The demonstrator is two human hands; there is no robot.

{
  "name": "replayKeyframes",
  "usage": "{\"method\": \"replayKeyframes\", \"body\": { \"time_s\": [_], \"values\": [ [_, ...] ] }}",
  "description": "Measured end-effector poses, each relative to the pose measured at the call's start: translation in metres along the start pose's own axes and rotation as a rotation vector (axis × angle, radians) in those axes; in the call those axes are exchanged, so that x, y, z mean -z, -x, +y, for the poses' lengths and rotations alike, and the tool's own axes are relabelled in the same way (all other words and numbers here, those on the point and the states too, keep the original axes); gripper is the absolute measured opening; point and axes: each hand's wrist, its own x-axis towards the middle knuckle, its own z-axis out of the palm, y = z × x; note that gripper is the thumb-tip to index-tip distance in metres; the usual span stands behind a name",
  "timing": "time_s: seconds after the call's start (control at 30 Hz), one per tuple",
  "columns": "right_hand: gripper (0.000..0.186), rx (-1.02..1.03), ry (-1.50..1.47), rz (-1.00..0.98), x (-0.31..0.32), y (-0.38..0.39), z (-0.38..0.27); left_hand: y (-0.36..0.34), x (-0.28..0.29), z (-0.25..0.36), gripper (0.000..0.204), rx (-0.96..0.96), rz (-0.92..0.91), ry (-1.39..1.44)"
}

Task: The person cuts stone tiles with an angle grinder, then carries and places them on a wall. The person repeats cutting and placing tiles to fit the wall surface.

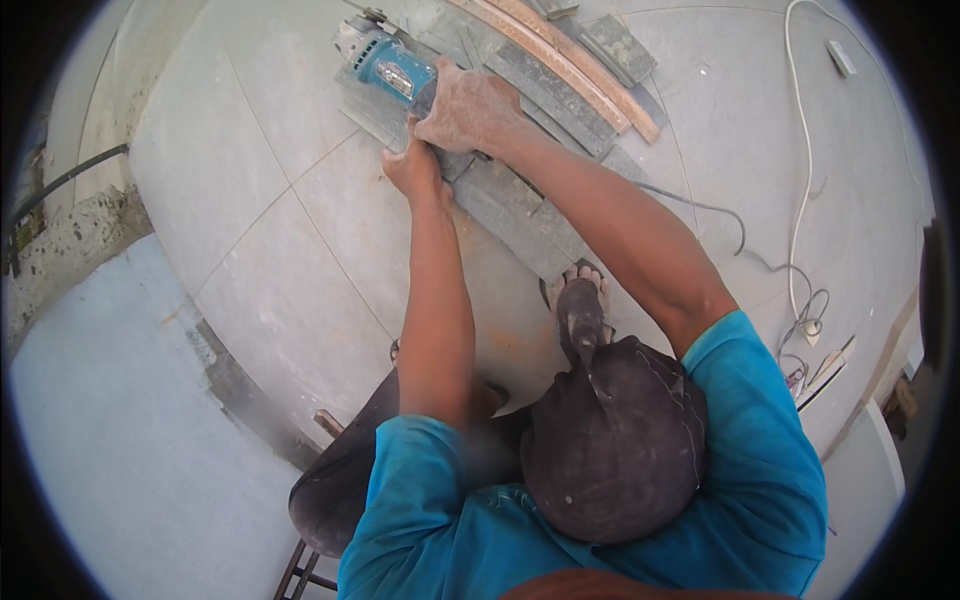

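Note:
My right hand (465,105) is wrapped round the rear of a dusty teal angle grinder (390,70), whose head points to the upper left over a grey tile piece (365,115). My left hand (410,165) is closed just below the grinder, against the stacked tile pieces; what exactly its fingers grip is hidden. A long grey tile strip (505,215) runs down toward my bare toes in a sandal (585,275).
Pale curved strips (560,55) and more grey offcuts (615,45) lie beyond my hands on the tiled floor (250,170). A white cable (795,120) and a grey cord (725,215) loop along the right. A rough concrete edge (75,230) borders the left side.

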Motion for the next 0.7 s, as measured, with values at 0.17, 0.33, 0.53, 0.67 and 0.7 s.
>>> {"method": "replayKeyframes", "body": {
  "time_s": [0.17, 0.33, 0.53, 0.67, 0.7],
  "values": [
    [0.054, -0.041, -0.012, -0.021, 0.0024, 0.0015, -0.0036, -0.0023, -0.0008, -0.0039, 0.103, -0.016, 0.005, -0.02],
    [0.067, -0.016, 0.002, -0.02, 0.0012, -0.0008, -0.0023, -0.0025, -0.0012, -0.0061, 0.102, -0.045, 0.013, -0.02],
    [0.063, -0.013, 0.013, -0.006, -0.0006, -0.0016, -0.0013, -0.002, -0.0014, -0.0039, 0.094, -0.055, 0.026, -0.049],
    [0.058, -0.023, 0.004, -0.003, -0.0011, -0.0016, -0.0017, -0.0003, -0.0008, -0.0032, 0.089, -0.051, 0.022, -0.024],
    [0.063, -0.022, 0.01, -0.011, -0.0017, -0.002, -0.0015, 0.0001, -0.0008, -0.0033, 0.089, -0.057, 0.024, -0.024]
  ]
}}
